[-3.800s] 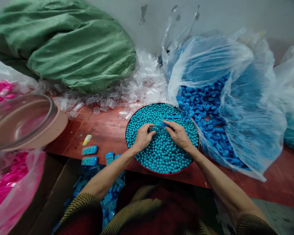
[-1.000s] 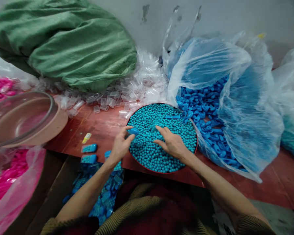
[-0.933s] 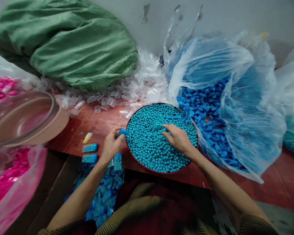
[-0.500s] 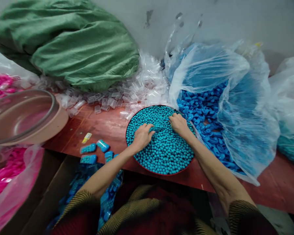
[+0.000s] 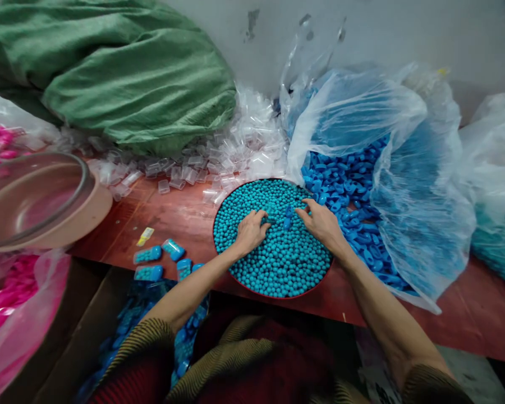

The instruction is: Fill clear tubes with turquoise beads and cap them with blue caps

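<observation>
A round red-rimmed tray (image 5: 273, 295) full of small teal balls (image 5: 278, 269) lies in front of me. Over its left half, my left hand (image 5: 252, 230) is closed, with thumb and fingers round a small clear plastic tube (image 5: 271, 219) whose outline is hard to see against the balls. Across from it, my right hand (image 5: 322, 224) has its fingers apart at the tray's right side. Close to those fingertips, a couple of blue plastic caps (image 5: 287, 223) lie on the balls.
Behind the tray are heaped clear tubes (image 5: 189, 174) and a green sack (image 5: 143, 84). Blue caps (image 5: 340, 179) spill from a plastic bag (image 5: 421, 185) at right. Filled bottles (image 5: 148, 254) lie at the left edge, near a basin (image 5: 96, 207) and a box of pink pieces (image 5: 17, 286).
My right hand has moved right and down, away from the pile of caps, and its fingers have spread. Blue caps now show on the balls. My left hand has shifted slightly right.
</observation>
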{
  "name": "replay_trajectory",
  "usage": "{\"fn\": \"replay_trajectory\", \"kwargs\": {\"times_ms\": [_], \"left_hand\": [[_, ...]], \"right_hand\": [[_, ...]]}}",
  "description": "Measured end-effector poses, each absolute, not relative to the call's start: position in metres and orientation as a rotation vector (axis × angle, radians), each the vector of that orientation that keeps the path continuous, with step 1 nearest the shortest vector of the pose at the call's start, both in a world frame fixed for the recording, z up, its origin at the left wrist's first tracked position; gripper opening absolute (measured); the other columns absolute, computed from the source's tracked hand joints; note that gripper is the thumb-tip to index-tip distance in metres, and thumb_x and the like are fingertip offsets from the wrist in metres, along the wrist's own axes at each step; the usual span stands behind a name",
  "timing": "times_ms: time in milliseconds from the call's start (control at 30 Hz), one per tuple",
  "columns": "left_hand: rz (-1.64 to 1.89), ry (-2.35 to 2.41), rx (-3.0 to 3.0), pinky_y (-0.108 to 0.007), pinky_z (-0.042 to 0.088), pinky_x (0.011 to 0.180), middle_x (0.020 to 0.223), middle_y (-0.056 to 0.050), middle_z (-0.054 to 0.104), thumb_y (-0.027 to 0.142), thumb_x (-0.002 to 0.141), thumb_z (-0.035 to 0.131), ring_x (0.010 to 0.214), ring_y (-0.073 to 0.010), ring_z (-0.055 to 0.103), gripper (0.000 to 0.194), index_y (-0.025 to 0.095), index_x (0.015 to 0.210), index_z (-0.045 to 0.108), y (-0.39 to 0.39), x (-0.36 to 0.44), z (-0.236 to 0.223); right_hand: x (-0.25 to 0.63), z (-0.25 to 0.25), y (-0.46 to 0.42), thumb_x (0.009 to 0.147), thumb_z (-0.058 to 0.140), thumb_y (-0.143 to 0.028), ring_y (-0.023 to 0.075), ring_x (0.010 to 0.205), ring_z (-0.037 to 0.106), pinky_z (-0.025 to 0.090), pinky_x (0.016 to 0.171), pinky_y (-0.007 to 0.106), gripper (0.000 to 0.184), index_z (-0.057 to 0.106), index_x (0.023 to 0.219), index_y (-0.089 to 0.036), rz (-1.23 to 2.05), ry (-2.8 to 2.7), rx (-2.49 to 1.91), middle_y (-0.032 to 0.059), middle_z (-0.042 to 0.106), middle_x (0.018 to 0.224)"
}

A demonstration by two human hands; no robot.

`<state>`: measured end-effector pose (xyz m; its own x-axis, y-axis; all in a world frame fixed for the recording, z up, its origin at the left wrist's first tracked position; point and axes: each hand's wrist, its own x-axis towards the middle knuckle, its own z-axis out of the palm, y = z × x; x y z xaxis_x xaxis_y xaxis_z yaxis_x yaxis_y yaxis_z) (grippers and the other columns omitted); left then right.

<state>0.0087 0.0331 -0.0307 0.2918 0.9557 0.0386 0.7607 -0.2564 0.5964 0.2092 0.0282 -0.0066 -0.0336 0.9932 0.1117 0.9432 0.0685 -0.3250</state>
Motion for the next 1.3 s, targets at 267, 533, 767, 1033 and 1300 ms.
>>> {"fn": "replay_trajectory", "kwargs": {"times_ms": [267,533,767,1033,1300], "left_hand": [[0.579,1.472,2.096,-0.034,0.044,0.084,0.096,-0.008,0.063,0.024,0.082,0.053,0.090,-0.0220,0.059,0.020,0.017,0.101,0.055,0.038,0.000,-0.022],[0.504,1.452,1.962,-0.030,0.043,0.073,0.074,-0.002,0.060,0.026,0.085,0.048,0.072,-0.0182,0.056,0.023,0.018,0.104,0.056,0.047,-0.005,-0.024],[0.703,1.240,1.713,-0.021,0.040,0.064,0.076,0.002,0.055,0.021,0.080,0.049,0.068,-0.0106,0.048,0.013,0.015,0.090,0.055,0.061,-0.012,-0.033],[0.764,1.052,1.414,-0.016,0.039,0.047,0.069,0.005,0.044,0.026,0.080,0.051,0.057,-0.0076,0.043,0.016,0.017,0.094,0.049,0.044,-0.005,-0.017],[0.791,1.023,1.184,-0.020,0.045,0.041,0.087,-0.002,0.055,0.033,0.079,0.055,0.053,-0.0091,0.055,0.050,0.020,0.125,0.041,0.027,-0.001,-0.011]], "right_hand": [[0.171,-0.005,0.038,0.091,0.042,-0.028,0.0257,0.092,0.063,0.040,0.070,0.031,0.023,0.058,0.098,-0.013,0.028,-2.378,-2.160,0.0152,0.067,0.096],[0.177,-0.010,0.034,0.090,0.043,-0.024,0.0243,0.088,0.061,0.038,0.068,0.030,0.022,0.058,0.102,-0.013,-0.022,-2.343,-2.128,0.0145,0.066,0.096],[0.168,-0.003,0.026,0.094,0.036,-0.031,0.0208,0.090,0.060,0.043,0.069,0.027,0.039,0.045,0.130,-0.019,0.104,-2.334,-1.792,0.0093,0.065,0.100],[0.162,-0.019,0.028,0.091,0.042,-0.024,0.0206,0.094,0.061,0.048,0.085,0.035,0.030,0.060,0.113,-0.015,0.357,-2.040,-1.403,0.0100,0.067,0.101],[0.160,-0.018,0.017,0.090,0.043,-0.025,0.0188,0.090,0.063,0.051,0.082,0.035,0.029,0.066,0.108,-0.020,0.530,-1.940,-1.292,0.0074,0.069,0.099]]}}
